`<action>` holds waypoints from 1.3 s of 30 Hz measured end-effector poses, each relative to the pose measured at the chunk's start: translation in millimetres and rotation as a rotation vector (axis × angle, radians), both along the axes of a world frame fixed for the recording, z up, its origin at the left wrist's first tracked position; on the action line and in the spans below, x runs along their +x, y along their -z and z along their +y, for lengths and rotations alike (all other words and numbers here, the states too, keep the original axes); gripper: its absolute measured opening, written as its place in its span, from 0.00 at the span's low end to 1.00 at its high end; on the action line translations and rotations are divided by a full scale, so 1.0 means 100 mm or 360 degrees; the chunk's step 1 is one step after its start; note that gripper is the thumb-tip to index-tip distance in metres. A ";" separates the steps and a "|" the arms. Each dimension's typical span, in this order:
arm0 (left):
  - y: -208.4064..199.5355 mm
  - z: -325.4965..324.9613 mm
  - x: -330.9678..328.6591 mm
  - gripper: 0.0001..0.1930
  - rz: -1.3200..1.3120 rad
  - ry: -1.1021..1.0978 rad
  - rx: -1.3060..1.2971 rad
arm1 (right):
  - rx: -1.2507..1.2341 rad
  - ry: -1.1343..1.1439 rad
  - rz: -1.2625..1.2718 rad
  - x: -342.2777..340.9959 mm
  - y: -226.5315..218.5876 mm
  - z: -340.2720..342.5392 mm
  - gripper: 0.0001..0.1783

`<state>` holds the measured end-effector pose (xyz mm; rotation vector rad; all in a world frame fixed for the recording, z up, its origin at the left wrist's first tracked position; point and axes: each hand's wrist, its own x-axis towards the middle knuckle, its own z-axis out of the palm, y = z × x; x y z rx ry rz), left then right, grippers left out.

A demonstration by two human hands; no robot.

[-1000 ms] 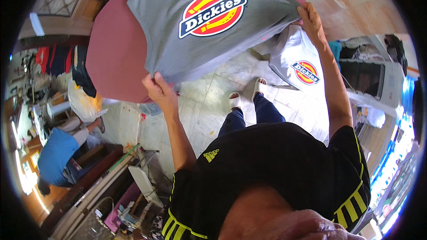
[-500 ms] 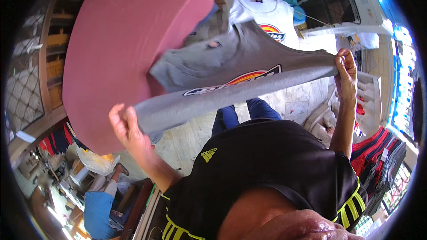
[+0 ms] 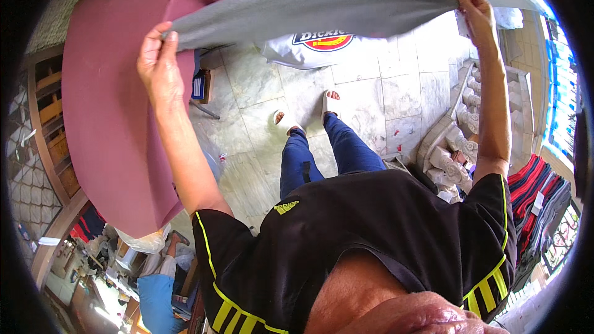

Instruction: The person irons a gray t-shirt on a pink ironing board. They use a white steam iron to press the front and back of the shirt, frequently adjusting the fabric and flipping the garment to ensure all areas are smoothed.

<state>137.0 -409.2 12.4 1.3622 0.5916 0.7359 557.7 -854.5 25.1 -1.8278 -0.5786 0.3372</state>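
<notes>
A grey sleeveless shirt is stretched wide between my raised hands, blurred along its lower edge. My left hand pinches one corner, over the maroon-covered table. At the opposite corner, my right hand grips the cloth between thumb and fingers. Beyond and partly below the grey shirt is a white shirt with a colourful printed emblem; the grey fabric hides much of it. The grey shirt's own print is out of sight.
The maroon-covered table stands on my left. White balusters and hanging red and dark garments are on my right. A person in blue is at lower left. Pale tiles lie underfoot.
Both my hands have lifted the grey shirt up and away from my body. Its print has gone from view, and my legs and sandals now show below it.
</notes>
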 end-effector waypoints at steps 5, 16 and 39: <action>0.34 -0.20 0.10 0.12 0.0112 -0.0107 0.0162 | 0.0163 -0.0006 -0.0010 0.02 0.44 -0.21 0.12; 3.59 -1.20 -0.35 0.10 0.0831 -0.0168 -0.0037 | -0.0726 0.0139 0.0241 -0.79 3.64 -0.98 0.11; 3.83 -2.19 -1.69 0.22 0.1608 -0.0281 -0.0119 | -0.1459 -0.0950 -0.0036 -1.48 3.68 -0.75 0.18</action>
